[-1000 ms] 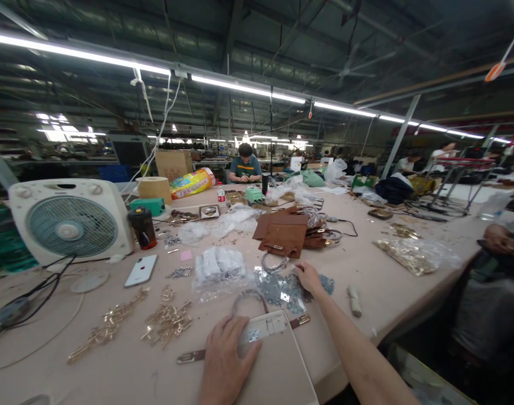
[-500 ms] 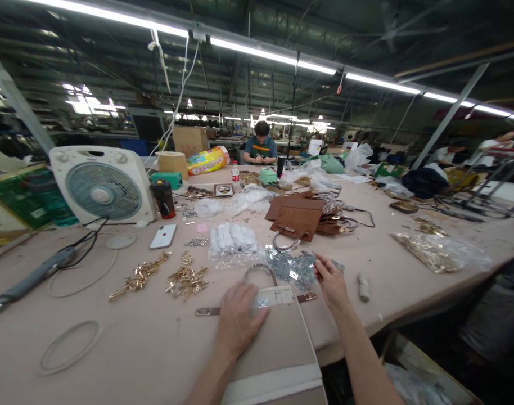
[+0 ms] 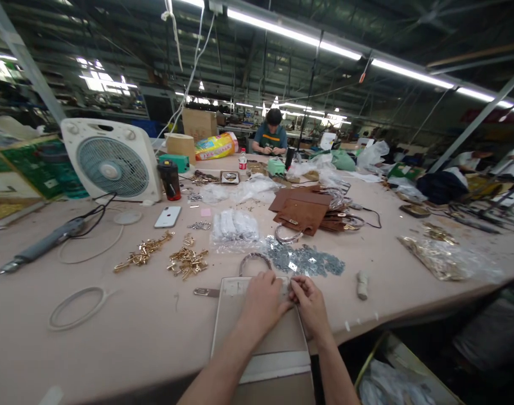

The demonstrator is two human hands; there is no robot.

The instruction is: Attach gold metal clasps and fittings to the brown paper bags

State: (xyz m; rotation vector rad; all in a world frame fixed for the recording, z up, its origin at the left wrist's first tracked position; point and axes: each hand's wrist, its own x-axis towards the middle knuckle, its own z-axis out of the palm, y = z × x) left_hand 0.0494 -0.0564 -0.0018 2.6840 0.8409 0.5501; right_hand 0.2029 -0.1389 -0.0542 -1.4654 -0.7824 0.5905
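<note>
Beige bag (image 3: 261, 344), one, bears two hands: left hand (image 3: 263, 301) fingers flat, right hand (image 3: 311, 306) fingers pinched at its top.

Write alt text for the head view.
Both hands meet at the top edge of a beige bag on a worktable: left hand pressing it, right hand pinching beside. Beyond lie silver hardware, gold clasps, brown leather, a phone and a fan; a person works at the far end.

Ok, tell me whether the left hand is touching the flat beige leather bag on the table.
Touching. The head view shows the left hand pressed onto the flat beige leather bag near its top edge, with no gap.
</note>
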